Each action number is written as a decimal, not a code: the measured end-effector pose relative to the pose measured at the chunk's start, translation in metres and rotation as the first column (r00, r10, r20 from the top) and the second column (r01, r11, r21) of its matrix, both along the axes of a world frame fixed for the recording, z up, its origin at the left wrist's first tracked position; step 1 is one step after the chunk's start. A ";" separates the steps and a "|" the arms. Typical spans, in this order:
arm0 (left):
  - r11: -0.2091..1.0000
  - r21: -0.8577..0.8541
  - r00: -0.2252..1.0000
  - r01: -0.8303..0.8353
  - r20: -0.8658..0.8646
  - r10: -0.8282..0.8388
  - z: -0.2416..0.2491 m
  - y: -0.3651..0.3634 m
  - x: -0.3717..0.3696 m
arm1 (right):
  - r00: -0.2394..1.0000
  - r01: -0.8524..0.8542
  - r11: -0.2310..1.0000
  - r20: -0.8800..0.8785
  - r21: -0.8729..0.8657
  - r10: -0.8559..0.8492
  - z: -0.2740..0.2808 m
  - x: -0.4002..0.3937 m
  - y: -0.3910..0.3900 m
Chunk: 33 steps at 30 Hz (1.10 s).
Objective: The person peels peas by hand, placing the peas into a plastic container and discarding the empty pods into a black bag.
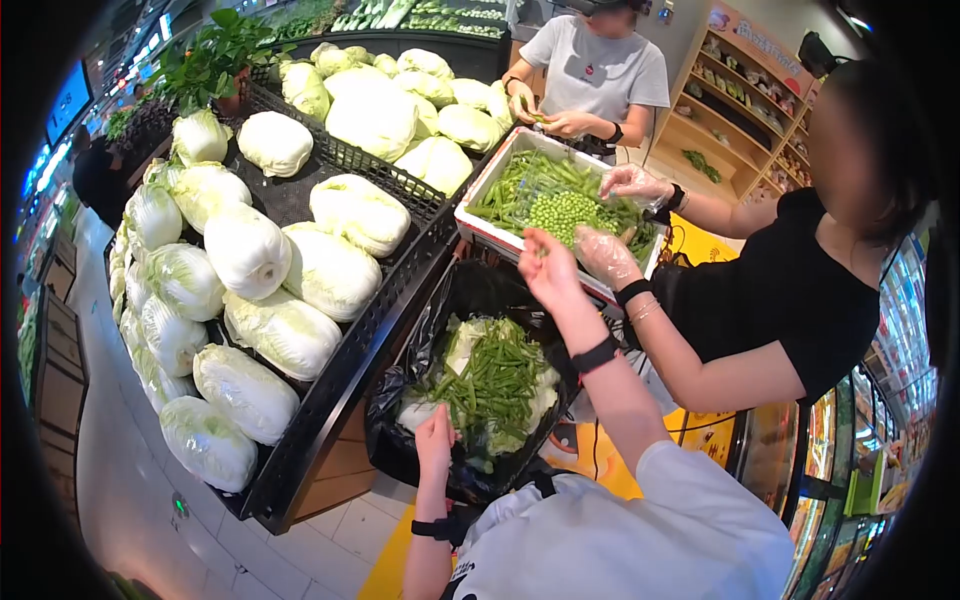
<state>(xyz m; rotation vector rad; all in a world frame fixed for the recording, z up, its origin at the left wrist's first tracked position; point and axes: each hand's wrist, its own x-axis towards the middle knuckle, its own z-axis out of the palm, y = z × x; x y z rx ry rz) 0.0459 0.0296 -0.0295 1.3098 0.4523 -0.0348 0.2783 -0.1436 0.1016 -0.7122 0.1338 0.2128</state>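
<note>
My left hand (435, 437) is closed at the left edge of a black bag (390, 400), beside a pile of green pea pods (490, 380) and pale leaves; whatever it may hold is hidden. My right hand (550, 265), fingers curled together, is over the near edge of a white foam box (485, 222). Anything between those fingers is too small to make out. Inside the box, shelled green peas (562, 215) lie in a clear plastic bag among whole pods (520, 180).
Two gloved hands of a person in black (740, 300) are over the box's right side. Behind it another person (595, 75) holds pods. Napa cabbages (245, 250) fill black crates (400, 265) at left. A wooden shelf (735, 110) stands at back right.
</note>
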 end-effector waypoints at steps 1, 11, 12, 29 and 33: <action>0.999 -0.015 0.999 -0.048 0.000 0.048 0.009 0.001 -0.001 | 0.997 0.044 0.999 0.057 0.011 -0.045 0.004 0.020 -0.003; 0.948 -0.241 0.975 -0.208 0.029 0.222 0.024 0.016 -0.039 | 0.927 0.369 0.672 0.202 -0.642 -0.316 -0.009 0.183 -0.054; 0.946 -0.241 0.972 -0.218 0.032 0.232 0.025 0.017 -0.043 | 0.942 0.332 0.640 0.205 -0.692 -0.267 -0.011 0.190 -0.053; 0.934 0.025 0.933 -0.358 -0.017 0.358 0.020 0.015 -0.093 | 0.841 0.260 0.125 0.288 -0.958 0.458 -0.045 0.237 0.059; 0.916 -0.043 0.914 -0.399 -0.096 0.394 -0.002 0.007 -0.112 | 0.782 0.307 -0.332 0.038 -0.892 0.622 -0.067 0.215 0.082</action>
